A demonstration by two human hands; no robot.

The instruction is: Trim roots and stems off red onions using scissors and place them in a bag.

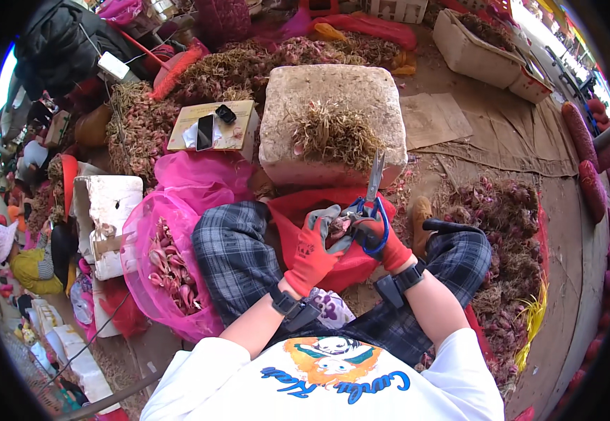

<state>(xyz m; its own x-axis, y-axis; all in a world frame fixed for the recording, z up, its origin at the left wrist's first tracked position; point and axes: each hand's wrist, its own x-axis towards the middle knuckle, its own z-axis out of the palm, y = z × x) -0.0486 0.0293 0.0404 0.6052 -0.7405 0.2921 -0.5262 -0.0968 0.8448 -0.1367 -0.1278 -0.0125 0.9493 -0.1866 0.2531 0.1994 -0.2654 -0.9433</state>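
Observation:
My left hand, in a red and grey work glove, is closed round a purplish shallot in front of my lap. My right hand, gloved alike, grips blue-handled scissors. Their metal blades point up and away from me, not round the shallot. The right fingers come close to the shallot; whether they touch it cannot be made out. Just beyond my hands, a heap of dry trimmed roots and stalks lies on a white foam box. A pink mesh bag holding loose shallots stands by my left knee.
Piles of shallots with dry stalks lie at the far left and right. A phone rests on a small box. A red net lies between my knees. Flattened cardboard covers ground at the right.

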